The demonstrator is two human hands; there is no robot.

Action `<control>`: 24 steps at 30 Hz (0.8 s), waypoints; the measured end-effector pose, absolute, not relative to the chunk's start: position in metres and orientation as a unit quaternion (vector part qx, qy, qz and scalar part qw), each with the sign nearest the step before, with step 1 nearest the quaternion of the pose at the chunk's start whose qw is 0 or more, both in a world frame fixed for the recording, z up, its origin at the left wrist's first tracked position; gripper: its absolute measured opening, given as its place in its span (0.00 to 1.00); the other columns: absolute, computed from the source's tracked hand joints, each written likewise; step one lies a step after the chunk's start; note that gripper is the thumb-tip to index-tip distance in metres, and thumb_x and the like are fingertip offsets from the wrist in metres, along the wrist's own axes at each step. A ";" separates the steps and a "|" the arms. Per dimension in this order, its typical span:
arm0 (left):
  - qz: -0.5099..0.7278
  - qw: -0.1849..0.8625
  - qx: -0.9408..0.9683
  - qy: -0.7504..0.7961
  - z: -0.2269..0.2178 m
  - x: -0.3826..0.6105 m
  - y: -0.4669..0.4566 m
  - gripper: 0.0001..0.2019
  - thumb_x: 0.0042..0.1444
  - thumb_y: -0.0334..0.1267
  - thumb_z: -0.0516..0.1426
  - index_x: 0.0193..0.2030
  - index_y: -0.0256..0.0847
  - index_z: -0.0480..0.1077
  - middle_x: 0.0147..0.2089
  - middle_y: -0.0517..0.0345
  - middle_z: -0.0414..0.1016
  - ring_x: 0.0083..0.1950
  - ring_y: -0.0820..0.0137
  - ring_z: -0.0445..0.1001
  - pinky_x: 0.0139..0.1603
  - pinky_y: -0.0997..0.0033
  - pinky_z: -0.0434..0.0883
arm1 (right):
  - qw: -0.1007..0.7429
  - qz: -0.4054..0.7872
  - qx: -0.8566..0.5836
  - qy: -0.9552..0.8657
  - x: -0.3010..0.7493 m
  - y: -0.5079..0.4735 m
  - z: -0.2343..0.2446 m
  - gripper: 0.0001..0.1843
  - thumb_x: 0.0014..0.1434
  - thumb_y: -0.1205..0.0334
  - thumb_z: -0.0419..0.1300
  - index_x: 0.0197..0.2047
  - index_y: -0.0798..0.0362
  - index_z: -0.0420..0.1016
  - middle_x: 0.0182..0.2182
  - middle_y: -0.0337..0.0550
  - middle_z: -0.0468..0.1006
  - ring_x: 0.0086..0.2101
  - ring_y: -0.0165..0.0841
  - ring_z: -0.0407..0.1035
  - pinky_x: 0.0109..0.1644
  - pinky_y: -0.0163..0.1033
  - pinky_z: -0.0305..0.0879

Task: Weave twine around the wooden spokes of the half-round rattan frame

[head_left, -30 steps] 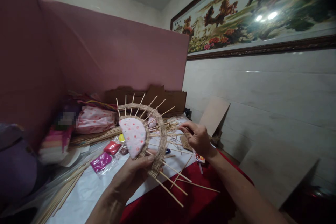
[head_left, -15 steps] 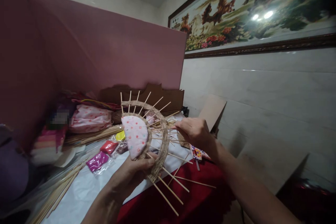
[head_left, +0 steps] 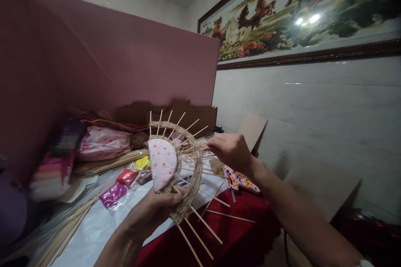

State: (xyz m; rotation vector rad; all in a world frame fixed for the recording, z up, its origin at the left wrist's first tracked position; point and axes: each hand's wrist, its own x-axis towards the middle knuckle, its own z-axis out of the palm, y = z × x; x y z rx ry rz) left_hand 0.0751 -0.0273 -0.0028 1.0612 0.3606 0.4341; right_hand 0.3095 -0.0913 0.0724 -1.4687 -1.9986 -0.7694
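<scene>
My left hand [head_left: 153,212] grips the lower edge of a half-round woven piece [head_left: 191,167], held upright above the table. The piece has a pink dotted fabric centre [head_left: 162,162], bands of tan twine woven round it, and several thin wooden sticks [head_left: 200,223] fanning outward. My right hand [head_left: 230,153] is at the piece's right edge, fingers pinched together at the twine and stick tips; what they pinch is too thin to make out.
A white sheet [head_left: 103,225] and red cloth [head_left: 232,229] cover the table. On it lie small bags of coloured clay [head_left: 114,194], bundled reeds [head_left: 106,164], pink fabric [head_left: 103,144], a patterned paper [head_left: 241,181] and cardboard [head_left: 181,112]. Pink board stands behind; a tiled wall is right.
The view has drifted slightly, and the woven piece sits a little more to the right. My right hand has moved in closer to the piece's right edge. My left hand keeps its grip.
</scene>
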 end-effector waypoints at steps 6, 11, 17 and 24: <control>0.196 0.821 0.506 0.176 -0.007 0.074 -0.025 0.08 0.42 0.32 0.63 0.31 0.30 0.75 0.28 0.50 0.73 0.29 0.71 0.71 0.31 0.74 0.68 | 0.240 -0.272 -0.561 -0.744 0.314 -0.091 0.078 0.11 0.60 0.58 0.58 0.30 0.54 0.75 0.26 0.42 0.77 0.27 0.29 0.68 0.30 0.34 0.53; 0.193 0.825 0.502 0.175 -0.008 0.073 -0.024 0.08 0.42 0.32 0.63 0.32 0.31 0.75 0.29 0.49 0.74 0.30 0.69 0.72 0.33 0.72 0.68 | 0.302 -0.188 -0.626 -0.694 0.312 -0.094 0.077 0.08 0.53 0.58 0.64 0.26 0.53 0.76 0.19 0.38 0.75 0.21 0.27 0.64 0.28 0.34 0.52; 0.179 0.836 0.494 0.155 -0.007 0.070 -0.024 0.08 0.43 0.32 0.63 0.31 0.31 0.75 0.28 0.49 0.75 0.28 0.68 0.72 0.31 0.72 0.69 | 0.420 0.197 -0.585 -0.665 0.325 -0.093 0.078 0.07 0.49 0.60 0.64 0.25 0.55 0.77 0.19 0.38 0.74 0.22 0.27 0.65 0.26 0.33 0.57; 0.173 0.847 0.481 0.144 -0.010 0.071 -0.020 0.08 0.43 0.31 0.63 0.32 0.31 0.76 0.28 0.48 0.76 0.28 0.67 0.74 0.32 0.69 0.72 | 0.507 0.361 -0.546 -0.561 0.334 -0.088 0.062 0.15 0.44 0.54 0.69 0.28 0.57 0.76 0.19 0.37 0.73 0.17 0.20 0.53 0.20 0.29 0.42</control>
